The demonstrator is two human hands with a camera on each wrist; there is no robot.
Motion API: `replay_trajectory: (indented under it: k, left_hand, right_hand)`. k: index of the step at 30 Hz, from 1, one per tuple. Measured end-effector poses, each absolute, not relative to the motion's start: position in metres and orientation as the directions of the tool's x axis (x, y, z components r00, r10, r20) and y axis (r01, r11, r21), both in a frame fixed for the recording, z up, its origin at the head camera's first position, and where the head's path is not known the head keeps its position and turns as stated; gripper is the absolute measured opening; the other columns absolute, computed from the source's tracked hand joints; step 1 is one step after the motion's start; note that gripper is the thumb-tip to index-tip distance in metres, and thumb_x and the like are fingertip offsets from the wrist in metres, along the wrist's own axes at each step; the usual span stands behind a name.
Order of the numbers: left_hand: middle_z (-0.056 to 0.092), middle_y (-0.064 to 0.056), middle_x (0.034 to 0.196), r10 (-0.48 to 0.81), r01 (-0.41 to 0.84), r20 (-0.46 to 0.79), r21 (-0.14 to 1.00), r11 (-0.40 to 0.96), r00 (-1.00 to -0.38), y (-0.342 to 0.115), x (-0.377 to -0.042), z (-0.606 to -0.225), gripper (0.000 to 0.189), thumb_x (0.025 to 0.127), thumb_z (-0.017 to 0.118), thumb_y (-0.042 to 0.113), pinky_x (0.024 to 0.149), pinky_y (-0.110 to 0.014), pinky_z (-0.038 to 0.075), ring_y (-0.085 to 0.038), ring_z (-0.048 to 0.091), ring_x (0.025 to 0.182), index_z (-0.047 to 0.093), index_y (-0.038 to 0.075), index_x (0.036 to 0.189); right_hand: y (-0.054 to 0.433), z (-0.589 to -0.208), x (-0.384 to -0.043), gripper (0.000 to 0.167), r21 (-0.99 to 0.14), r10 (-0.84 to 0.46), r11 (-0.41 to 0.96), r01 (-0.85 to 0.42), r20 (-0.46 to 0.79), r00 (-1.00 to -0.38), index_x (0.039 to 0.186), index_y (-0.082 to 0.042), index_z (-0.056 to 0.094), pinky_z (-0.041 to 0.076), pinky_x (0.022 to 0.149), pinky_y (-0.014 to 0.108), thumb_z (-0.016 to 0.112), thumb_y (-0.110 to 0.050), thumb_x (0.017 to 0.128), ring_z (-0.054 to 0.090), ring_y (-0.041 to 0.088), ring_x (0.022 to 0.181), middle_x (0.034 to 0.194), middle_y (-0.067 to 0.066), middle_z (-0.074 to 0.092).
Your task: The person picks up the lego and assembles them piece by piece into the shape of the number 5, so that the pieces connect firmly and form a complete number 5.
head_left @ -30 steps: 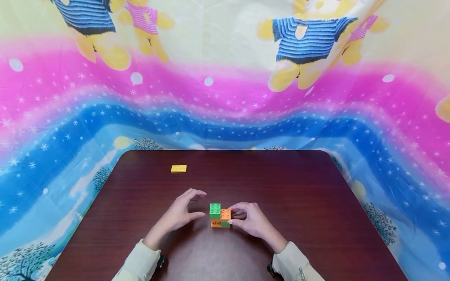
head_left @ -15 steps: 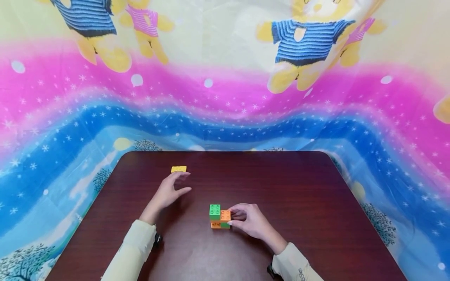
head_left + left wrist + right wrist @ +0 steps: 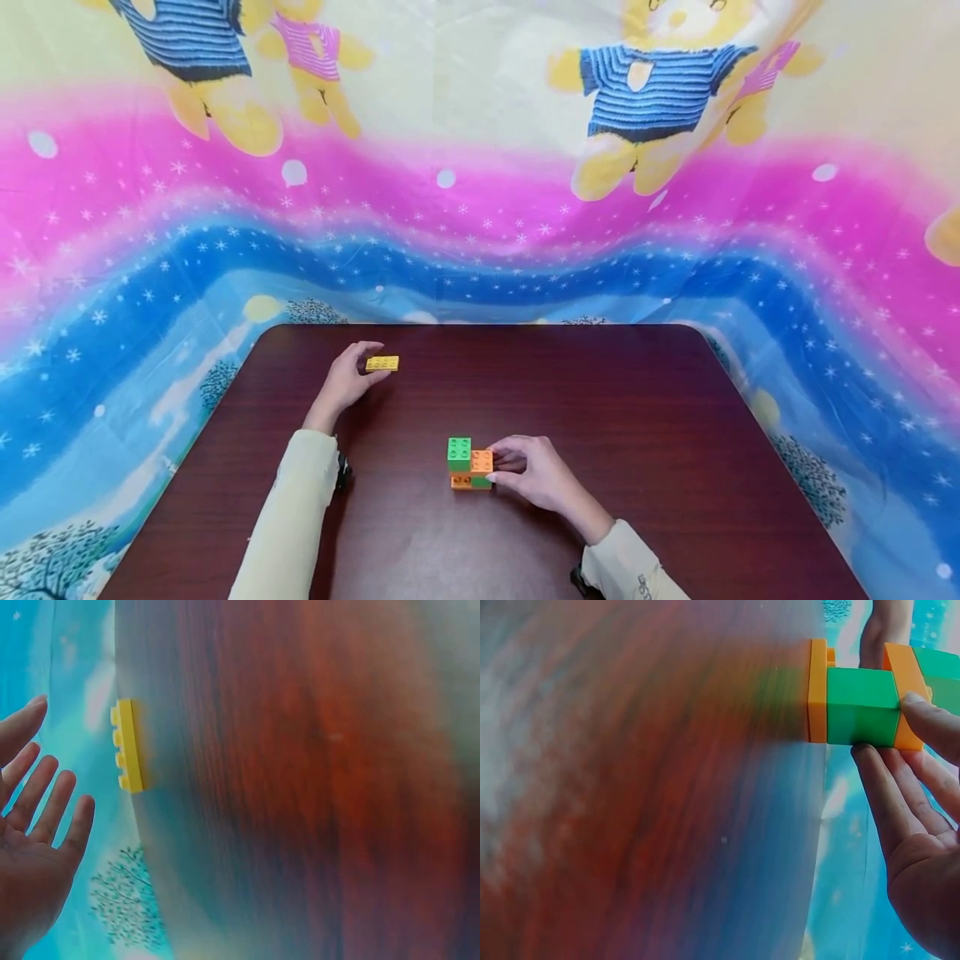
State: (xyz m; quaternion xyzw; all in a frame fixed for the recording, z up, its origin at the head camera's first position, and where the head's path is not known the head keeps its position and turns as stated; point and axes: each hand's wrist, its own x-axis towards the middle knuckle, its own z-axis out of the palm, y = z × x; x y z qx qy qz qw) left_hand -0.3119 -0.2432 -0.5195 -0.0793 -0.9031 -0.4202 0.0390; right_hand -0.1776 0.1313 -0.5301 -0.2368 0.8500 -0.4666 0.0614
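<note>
A small stack of green and orange bricks (image 3: 470, 463) stands on the dark wooden table (image 3: 637, 400), near its front middle. My right hand (image 3: 501, 467) grips the stack's right side; the right wrist view shows the thumb and fingers (image 3: 900, 761) curled round the stack's green and orange bricks (image 3: 859, 705). A flat yellow plate (image 3: 382, 363) lies at the back left of the table. My left hand (image 3: 362, 365) is right beside it with thumb and fingers spread on either side. In the left wrist view the fingers (image 3: 45, 802) are straight, a gap short of the yellow plate (image 3: 127, 746).
A bright cloth (image 3: 480, 208) with bears and pink and blue bands hangs behind the table and drapes past its left and right edges. Both sleeves (image 3: 288, 517) are pale. Nothing else lies on the tabletop.
My left hand has left the brick stack and moved back and to the left, up to the yellow plate. The right hand and the stack have stayed put.
</note>
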Motion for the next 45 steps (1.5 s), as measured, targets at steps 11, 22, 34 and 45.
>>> replay_trajectory:
  k: [11,22,34,45]
  left_hand:
    - [0.041,-0.023,0.159,0.029,-0.004,-0.028,0.776,0.631,-0.999,-0.254,-0.325,-0.532,0.066,0.099,0.072,0.018,0.116,-0.061,0.038,-0.044,0.039,0.145,0.041,0.006,0.156]
    - [0.050,-0.027,0.150,0.032,-0.023,-0.056,0.767,0.642,-0.998,-0.251,-0.333,-0.545,0.059,0.098,0.070,0.009,0.113,-0.058,0.042,-0.043,0.047,0.137,0.046,0.000,0.151]
    - [0.061,-0.026,0.130,-0.007,-0.053,-0.068,0.717,0.695,-0.998,-0.234,-0.336,-0.538,0.038,0.096,0.073,0.010,0.102,-0.053,0.051,-0.040,0.060,0.117,0.065,0.000,0.132]
    - [0.062,-0.025,0.130,0.010,-0.055,-0.087,0.710,0.702,-0.996,-0.228,-0.339,-0.538,0.035,0.098,0.071,0.012,0.101,-0.051,0.052,-0.038,0.060,0.117,0.065,0.000,0.131]
  right_hand:
    - [0.132,-0.530,-0.177,0.030,-0.806,-0.465,0.482,-0.343,0.096,-0.880,0.114,-0.010,0.075,0.059,0.082,0.023,0.086,-0.016,0.086,0.074,0.012,0.093,0.109,0.003,0.076]
    - [0.133,-0.530,-0.178,0.030,-0.801,-0.464,0.495,-0.336,0.083,-0.882,0.115,-0.012,0.075,0.061,0.083,0.027,0.085,-0.019,0.087,0.074,0.014,0.094,0.110,0.003,0.075]
    - [0.133,-0.532,-0.179,0.029,-0.809,-0.464,0.476,-0.346,0.104,-0.880,0.114,-0.012,0.076,0.060,0.082,0.025,0.085,-0.018,0.087,0.074,0.015,0.095,0.110,0.003,0.076]
    - [0.132,-0.531,-0.179,0.029,-0.807,-0.462,0.480,-0.343,0.100,-0.881,0.113,-0.011,0.075,0.060,0.082,0.024,0.085,-0.017,0.087,0.074,0.013,0.095,0.109,0.003,0.076]
